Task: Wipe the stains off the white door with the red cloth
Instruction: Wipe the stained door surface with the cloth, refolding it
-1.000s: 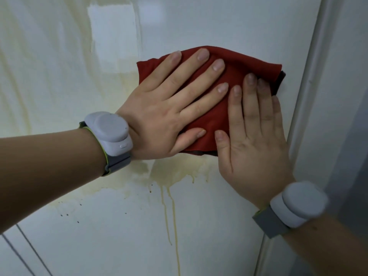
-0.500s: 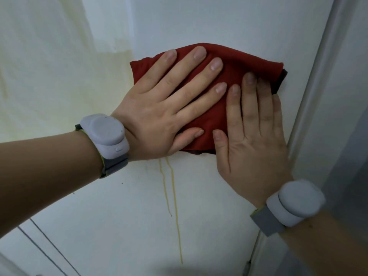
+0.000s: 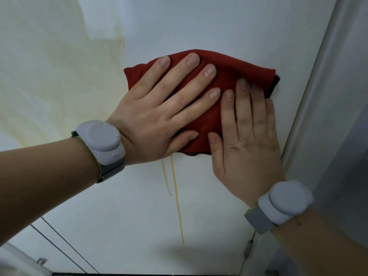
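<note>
Your left hand [image 3: 159, 114] lies flat, fingers straight and spread, pressing the folded red fabric cloth [image 3: 235, 76] against the smooth white door [image 3: 199, 22]. Your right hand [image 3: 247, 140] presses beside it, fingers straight and together, over the cloth's lower right part. A pale yellow smeared stain [image 3: 59, 80] covers the door left of the cloth, and two thin yellow drip lines [image 3: 177, 196] run down below it. Each wrist wears a grey round band: left [image 3: 101, 142], right [image 3: 284, 204].
</note>
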